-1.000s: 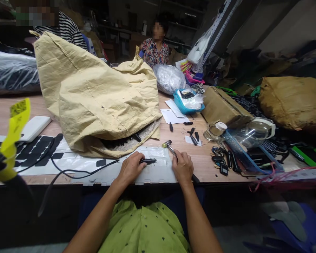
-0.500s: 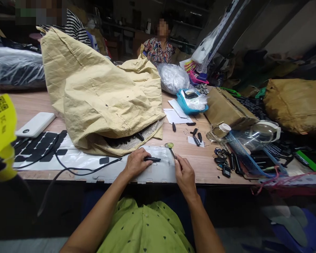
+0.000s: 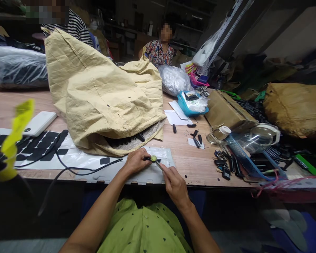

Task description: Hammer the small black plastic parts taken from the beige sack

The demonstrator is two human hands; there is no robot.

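My left hand (image 3: 136,160) is closed on a slim black piece (image 3: 147,159), whose kind I cannot make out, low over the white sheet (image 3: 164,154) at the table's front edge. In my right hand (image 3: 175,183) is the thin metal handle of a small hammer (image 3: 153,158) with a round yellow-green head. That head overlaps the black piece just right of my left fingertips; whether they touch is unclear. Behind my hands, a large beige cloth bag (image 3: 110,102) lies with its mouth facing me, and dark pieces (image 3: 126,140) show inside.
Several loose black pieces (image 3: 196,140) lie to the right. Beyond them are a turquoise basket (image 3: 192,111), a cardboard box (image 3: 226,109), a clear jug (image 3: 263,135) and a blue tray (image 3: 242,158). Leftward are a white power bank (image 3: 40,123) and a black cable (image 3: 79,172). Two people sit across the table.
My right hand has moved left, bringing the hammer's head from the right of the black piece to over it. My left hand keeps its hold.
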